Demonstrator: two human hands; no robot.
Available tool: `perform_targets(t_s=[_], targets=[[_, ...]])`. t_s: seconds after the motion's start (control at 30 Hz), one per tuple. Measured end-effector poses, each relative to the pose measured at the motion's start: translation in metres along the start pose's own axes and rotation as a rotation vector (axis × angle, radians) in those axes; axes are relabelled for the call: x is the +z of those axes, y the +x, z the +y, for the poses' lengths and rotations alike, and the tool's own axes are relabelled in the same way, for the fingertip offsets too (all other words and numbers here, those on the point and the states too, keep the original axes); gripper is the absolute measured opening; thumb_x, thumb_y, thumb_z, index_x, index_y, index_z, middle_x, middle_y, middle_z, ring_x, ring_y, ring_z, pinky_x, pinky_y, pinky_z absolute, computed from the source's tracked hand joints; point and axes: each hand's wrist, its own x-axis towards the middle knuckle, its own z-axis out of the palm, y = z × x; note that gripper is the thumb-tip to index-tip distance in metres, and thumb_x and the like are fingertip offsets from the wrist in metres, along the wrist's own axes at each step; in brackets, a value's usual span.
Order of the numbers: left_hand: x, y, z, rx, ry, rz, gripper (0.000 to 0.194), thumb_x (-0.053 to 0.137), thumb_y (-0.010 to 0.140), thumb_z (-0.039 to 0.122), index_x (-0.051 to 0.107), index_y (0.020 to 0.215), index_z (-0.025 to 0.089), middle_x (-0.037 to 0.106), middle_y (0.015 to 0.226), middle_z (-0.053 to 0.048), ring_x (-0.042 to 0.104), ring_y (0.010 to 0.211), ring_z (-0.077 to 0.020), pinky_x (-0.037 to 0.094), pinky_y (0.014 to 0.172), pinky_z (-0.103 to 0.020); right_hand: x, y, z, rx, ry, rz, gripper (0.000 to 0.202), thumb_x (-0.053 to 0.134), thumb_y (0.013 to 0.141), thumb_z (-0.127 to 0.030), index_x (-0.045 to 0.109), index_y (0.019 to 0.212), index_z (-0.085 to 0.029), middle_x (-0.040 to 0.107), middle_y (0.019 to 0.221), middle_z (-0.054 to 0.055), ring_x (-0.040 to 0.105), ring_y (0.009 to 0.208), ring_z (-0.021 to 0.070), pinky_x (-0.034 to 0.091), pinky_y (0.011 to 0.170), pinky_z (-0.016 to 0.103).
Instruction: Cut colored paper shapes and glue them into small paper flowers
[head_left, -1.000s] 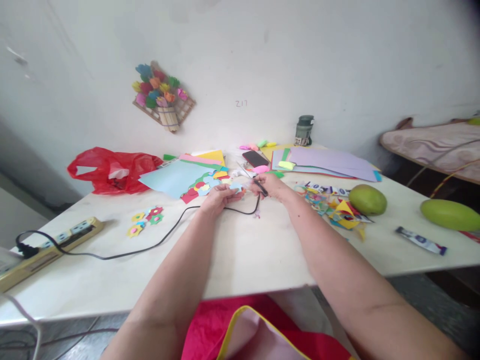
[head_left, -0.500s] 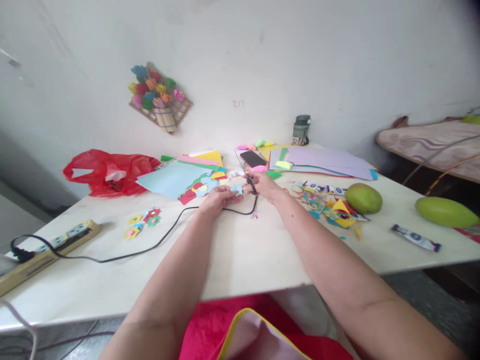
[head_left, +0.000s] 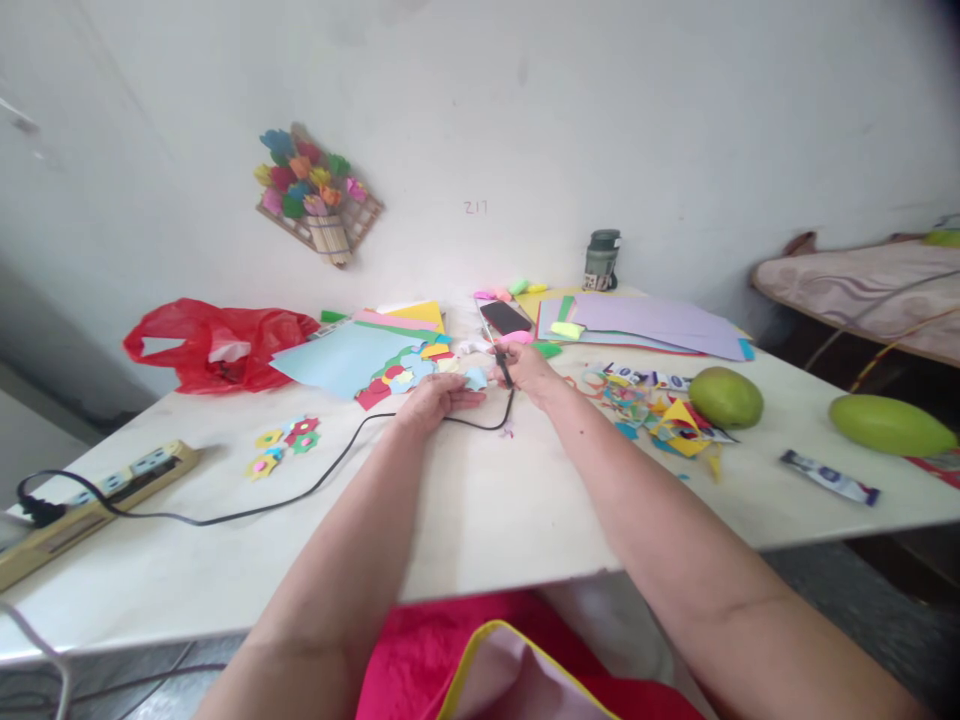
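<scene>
Between thumb and fingers of my left hand (head_left: 435,400) sits a small light blue paper piece (head_left: 477,378), held near its left edge. My right hand (head_left: 529,370) is closed around a slim black-handled tool (head_left: 503,366) just right of that paper. A long, thin silvery tip points away from me, and its exact kind is too small to make out. A black cord (head_left: 341,455) runs from the power strip (head_left: 127,495) to the tool's lower end. Cut paper flower shapes (head_left: 405,375) lie beyond my left hand. At the left are several finished small paper flowers (head_left: 301,435).
A red plastic bag (head_left: 217,350) and blue sheets (head_left: 330,355) lie back left. A phone (head_left: 505,319), purple paper (head_left: 652,320) and green bottle (head_left: 602,260) are farther back. Right are paper scraps (head_left: 645,415), green fruits (head_left: 726,398) and a small tube (head_left: 829,477).
My left fingers have straightened a little, and the blue paper piece has shifted and tilted slightly. The tool in my right hand has moved slightly to the right.
</scene>
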Motion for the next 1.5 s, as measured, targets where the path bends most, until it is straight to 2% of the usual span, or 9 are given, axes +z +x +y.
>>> perform_targets(t_s=[0.17, 0.4, 0.6, 0.73, 0.83, 0.9, 1.1, 1.2, 1.5], targets=[[0.002, 0.0, -0.001, 0.014, 0.05, -0.006, 0.014, 0.069, 0.064, 0.018, 0.059, 0.067, 0.01, 0.066, 0.063, -0.009, 0.067, 0.065, -0.0221, 0.054, 0.073, -0.037, 0.001, -0.002, -0.001, 0.016, -0.033, 0.007, 0.04, 0.063, 0.055, -0.002, 0.055, 0.092, -0.017, 0.053, 0.059, -0.006, 0.049, 0.047, 0.0062, 0.041, 0.045, 0.018], [0.007, -0.002, -0.001, 0.057, 0.148, 0.024, 0.031, 0.079, 0.052, 0.026, 0.052, 0.061, 0.013, 0.062, 0.059, 0.0, 0.061, 0.051, -0.0122, 0.051, 0.057, -0.025, 0.004, -0.005, -0.001, -0.01, -0.036, -0.09, 0.042, 0.065, 0.055, -0.005, 0.055, 0.094, -0.015, 0.054, 0.054, -0.007, 0.049, 0.042, 0.0055, 0.035, 0.04, 0.016], [0.005, 0.0, -0.002, 0.067, 0.137, 0.032, 0.03, 0.077, 0.054, 0.029, 0.052, 0.063, 0.014, 0.062, 0.064, -0.001, 0.061, 0.053, -0.0117, 0.051, 0.057, -0.025, -0.001, -0.002, 0.001, -0.043, -0.04, -0.109, 0.035, 0.064, 0.058, -0.004, 0.056, 0.091, -0.014, 0.056, 0.051, -0.005, 0.051, 0.039, 0.0071, 0.036, 0.038, 0.016], [0.004, 0.001, -0.002, 0.126, 0.104, 0.127, 0.031, 0.075, 0.054, 0.028, 0.048, 0.06, 0.015, 0.057, 0.055, 0.002, 0.058, 0.047, -0.0111, 0.051, 0.055, -0.026, -0.015, 0.008, 0.002, -0.037, -0.137, 0.11, 0.017, 0.065, 0.065, -0.014, 0.06, 0.082, -0.014, 0.059, 0.054, -0.001, 0.053, 0.041, 0.0087, 0.042, 0.041, 0.019], [0.004, 0.002, -0.001, 0.194, 0.107, 0.185, 0.032, 0.074, 0.055, 0.031, 0.047, 0.063, 0.015, 0.056, 0.052, 0.004, 0.058, 0.046, -0.0108, 0.05, 0.052, -0.025, -0.03, 0.014, 0.001, -0.079, -0.338, 0.356, 0.023, 0.067, 0.066, -0.029, 0.064, 0.085, -0.016, 0.062, 0.06, 0.001, 0.056, 0.045, 0.011, 0.044, 0.044, 0.022], [0.004, 0.002, 0.0, 0.226, 0.129, 0.211, 0.033, 0.074, 0.056, 0.034, 0.049, 0.067, 0.015, 0.059, 0.055, 0.002, 0.057, 0.045, -0.0099, 0.049, 0.051, -0.023, -0.04, 0.015, 0.0, -0.072, -0.531, 0.436, 0.03, 0.066, 0.066, -0.038, 0.067, 0.086, -0.016, 0.065, 0.067, 0.004, 0.061, 0.054, 0.0148, 0.045, 0.05, 0.023], [0.003, 0.003, 0.0, 0.224, 0.176, 0.227, 0.035, 0.073, 0.059, 0.039, 0.052, 0.071, 0.013, 0.062, 0.057, -0.001, 0.057, 0.044, -0.0086, 0.049, 0.051, -0.021, -0.06, 0.008, -0.005, 0.021, -0.987, 0.51, 0.034, 0.059, 0.07, -0.042, 0.069, 0.088, -0.016, 0.068, 0.085, 0.011, 0.063, 0.087, 0.0226, 0.045, 0.066, 0.025], [0.004, 0.002, -0.001, 0.199, 0.187, 0.206, 0.036, 0.073, 0.058, 0.039, 0.05, 0.07, 0.014, 0.063, 0.058, -0.001, 0.058, 0.045, -0.0099, 0.05, 0.052, -0.023, -0.066, 0.007, -0.005, 0.077, -1.107, 0.541, 0.039, 0.056, 0.072, -0.043, 0.067, 0.097, -0.015, 0.067, 0.093, 0.013, 0.062, 0.09, 0.0244, 0.045, 0.069, 0.029], [0.008, 0.002, -0.002, 0.211, 0.163, 0.215, 0.036, 0.07, 0.063, 0.04, 0.045, 0.077, 0.017, 0.062, 0.058, 0.001, 0.059, 0.047, -0.0105, 0.051, 0.055, -0.024, -0.077, -0.001, -0.019, 0.187, -1.231, 0.533, 0.039, 0.055, 0.071, -0.036, 0.067, 0.099, -0.012, 0.066, 0.098, 0.017, 0.062, 0.092, 0.0267, 0.046, 0.068, 0.03]])
